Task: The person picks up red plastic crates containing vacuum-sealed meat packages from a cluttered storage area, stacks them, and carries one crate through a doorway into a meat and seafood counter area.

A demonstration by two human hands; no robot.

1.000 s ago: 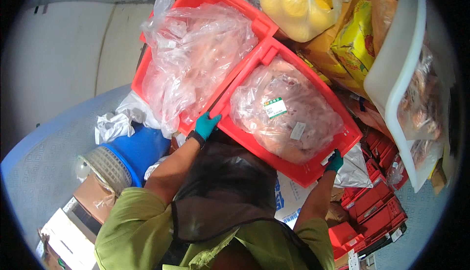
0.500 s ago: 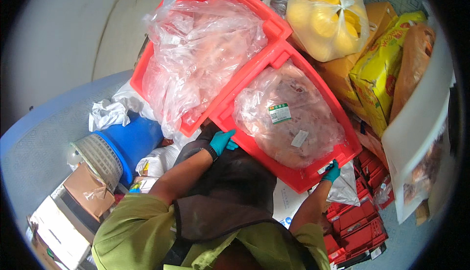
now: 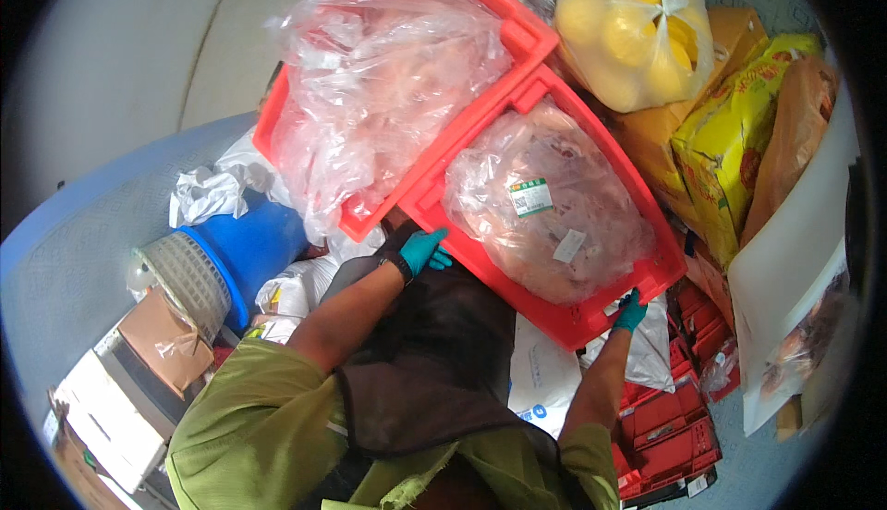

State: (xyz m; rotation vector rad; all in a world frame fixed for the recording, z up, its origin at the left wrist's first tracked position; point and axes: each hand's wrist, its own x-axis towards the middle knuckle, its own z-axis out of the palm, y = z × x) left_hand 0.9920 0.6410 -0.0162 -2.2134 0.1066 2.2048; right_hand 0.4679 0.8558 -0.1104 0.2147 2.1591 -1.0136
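Both my hands wear teal gloves and hold a red plastic crate (image 3: pixel 545 316), which sits slantwise in front of me. My left hand (image 3: pixel 423 251) is closed on its near left edge, some fingers hidden beneath. At the near right corner, my right hand (image 3: pixel 631 314) grips the end by its handle opening. Inside the crate lies a large clear plastic bag (image 3: pixel 485 219) of pale pinkish contents, perhaps meat, with two labels on it. A second red crate (image 3: pixel 529 37) adjoins it at the far left, holding a loosely gathered clear bag (image 3: pixel 388 85) with similar pinkish contents.
Beyond the crates to the right stand a clear bag of yellow rounded items (image 3: pixel 628 43), a yellow-green package (image 3: pixel 725 150) and a white panel (image 3: pixel 785 279). Red crates (image 3: pixel 670 427) are stacked near right. A blue bucket (image 3: pixel 259 251) and brown carton (image 3: pixel 166 344) stand left.
The held crate has shifted slightly away from me, with both hands still on it. The whole view has also moved a little.
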